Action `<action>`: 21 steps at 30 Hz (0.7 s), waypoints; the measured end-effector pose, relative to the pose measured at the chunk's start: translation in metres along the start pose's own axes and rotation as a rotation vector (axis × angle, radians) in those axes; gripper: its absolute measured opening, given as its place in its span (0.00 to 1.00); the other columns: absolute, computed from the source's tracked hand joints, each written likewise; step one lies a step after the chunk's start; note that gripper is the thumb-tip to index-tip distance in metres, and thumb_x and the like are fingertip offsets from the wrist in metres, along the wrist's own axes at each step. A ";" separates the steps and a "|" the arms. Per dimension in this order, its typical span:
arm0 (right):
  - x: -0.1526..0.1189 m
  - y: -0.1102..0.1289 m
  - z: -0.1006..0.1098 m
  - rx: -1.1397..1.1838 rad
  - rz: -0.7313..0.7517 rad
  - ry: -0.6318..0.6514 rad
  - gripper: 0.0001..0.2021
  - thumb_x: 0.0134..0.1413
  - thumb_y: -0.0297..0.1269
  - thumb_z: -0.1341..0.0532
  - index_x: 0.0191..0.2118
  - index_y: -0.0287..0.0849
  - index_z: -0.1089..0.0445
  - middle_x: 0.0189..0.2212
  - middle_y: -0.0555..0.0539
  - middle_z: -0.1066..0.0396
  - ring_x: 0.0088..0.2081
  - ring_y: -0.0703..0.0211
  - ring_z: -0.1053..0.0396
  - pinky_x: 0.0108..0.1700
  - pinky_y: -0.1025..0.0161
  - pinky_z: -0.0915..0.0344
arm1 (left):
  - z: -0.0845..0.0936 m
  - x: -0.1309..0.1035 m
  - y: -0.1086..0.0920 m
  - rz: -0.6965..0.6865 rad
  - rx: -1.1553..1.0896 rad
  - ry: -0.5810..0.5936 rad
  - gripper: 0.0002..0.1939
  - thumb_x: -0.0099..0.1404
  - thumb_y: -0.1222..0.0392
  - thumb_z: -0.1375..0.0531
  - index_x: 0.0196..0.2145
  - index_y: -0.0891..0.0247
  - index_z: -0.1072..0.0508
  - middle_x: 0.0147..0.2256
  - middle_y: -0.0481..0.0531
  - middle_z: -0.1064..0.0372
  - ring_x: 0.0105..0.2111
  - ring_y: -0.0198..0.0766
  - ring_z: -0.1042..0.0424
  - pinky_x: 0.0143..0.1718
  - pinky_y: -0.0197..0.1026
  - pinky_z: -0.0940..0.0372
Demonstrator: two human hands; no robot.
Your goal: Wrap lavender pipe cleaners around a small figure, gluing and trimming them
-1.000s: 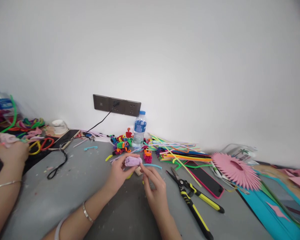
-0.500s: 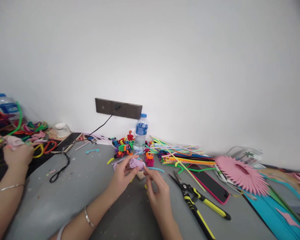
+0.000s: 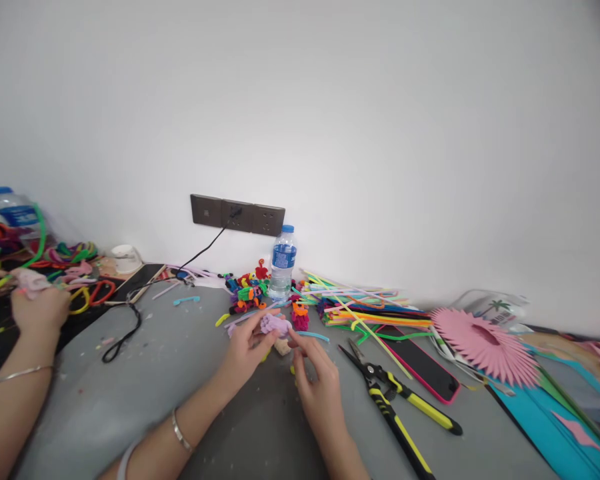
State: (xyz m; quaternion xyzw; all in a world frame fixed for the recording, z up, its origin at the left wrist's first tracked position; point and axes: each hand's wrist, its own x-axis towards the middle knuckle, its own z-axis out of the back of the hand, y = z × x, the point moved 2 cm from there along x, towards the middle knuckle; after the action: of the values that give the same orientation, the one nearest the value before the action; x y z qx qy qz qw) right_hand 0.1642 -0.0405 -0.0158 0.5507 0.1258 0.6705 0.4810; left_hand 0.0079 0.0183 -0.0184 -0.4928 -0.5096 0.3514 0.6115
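Note:
Between the thumb and fingers of my left hand (image 3: pixel 243 353) is a small lilac bundle of twisted pipe cleaner (image 3: pixel 275 325), held just above the table. My right hand (image 3: pixel 321 380) pinches at the bundle's right end; its fingers are bent, and the exact contact is small and partly hidden. Under the bundle, a beige lump (image 3: pixel 283 347) and bits of yellow show between my hands. A light blue pipe cleaner (image 3: pixel 314 337) lies just beyond my right fingers. Close behind stands a magenta and orange pipe-cleaner figure (image 3: pixel 300 316).
Pliers with yellow-black handles (image 3: pixel 390 393) lie open right of my right hand, beside a phone (image 3: pixel 423 367). Behind are loose pipe cleaners (image 3: pixel 375 313), a water bottle (image 3: pixel 283 263) and colourful figures (image 3: pixel 247 293). A pink paper fan (image 3: pixel 485 343) lies right. Another person's hand (image 3: pixel 40 310) works at left.
My hands keep the lilac bundle in nearly the same place, with only slight finger movement. The view has shifted slightly. At left, the other person's hand has moved a little to the right.

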 end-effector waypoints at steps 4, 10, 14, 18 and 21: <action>0.000 0.000 0.000 0.006 0.013 -0.005 0.17 0.64 0.27 0.45 0.53 0.45 0.26 0.35 0.45 0.24 0.37 0.57 0.25 0.39 0.65 0.30 | -0.002 0.000 -0.006 -0.004 0.017 -0.005 0.22 0.64 0.51 0.37 0.52 0.63 0.25 0.50 0.59 0.23 0.51 0.50 0.23 0.51 0.46 0.27; 0.000 0.002 0.000 0.020 0.027 -0.003 0.16 0.64 0.27 0.45 0.53 0.44 0.26 0.36 0.45 0.24 0.37 0.59 0.25 0.39 0.66 0.30 | -0.002 0.000 -0.010 -0.037 0.016 -0.006 0.19 0.63 0.53 0.36 0.50 0.61 0.22 0.51 0.58 0.23 0.51 0.49 0.24 0.50 0.46 0.26; 0.001 0.001 0.001 0.017 0.024 -0.001 0.17 0.64 0.26 0.46 0.54 0.44 0.27 0.35 0.45 0.24 0.36 0.59 0.25 0.38 0.66 0.30 | -0.001 -0.001 -0.011 -0.050 0.039 0.000 0.18 0.62 0.56 0.35 0.50 0.61 0.22 0.52 0.58 0.23 0.51 0.49 0.24 0.52 0.47 0.26; 0.001 0.000 0.000 0.002 0.009 0.017 0.19 0.64 0.27 0.46 0.56 0.44 0.28 0.35 0.45 0.25 0.36 0.59 0.26 0.39 0.66 0.30 | -0.002 0.000 -0.014 -0.070 0.058 0.000 0.18 0.62 0.58 0.35 0.49 0.62 0.21 0.51 0.58 0.23 0.51 0.48 0.23 0.52 0.46 0.26; 0.000 0.000 -0.001 -0.007 0.005 0.026 0.19 0.64 0.27 0.46 0.57 0.44 0.29 0.35 0.45 0.25 0.36 0.59 0.26 0.38 0.66 0.30 | -0.002 0.000 -0.016 -0.090 0.055 -0.012 0.17 0.62 0.58 0.35 0.49 0.62 0.21 0.51 0.58 0.23 0.52 0.48 0.23 0.51 0.45 0.26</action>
State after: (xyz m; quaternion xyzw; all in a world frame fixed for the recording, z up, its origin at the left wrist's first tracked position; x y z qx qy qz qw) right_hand 0.1635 -0.0403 -0.0157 0.5405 0.1286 0.6793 0.4795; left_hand 0.0089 0.0131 -0.0034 -0.4501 -0.5251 0.3404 0.6370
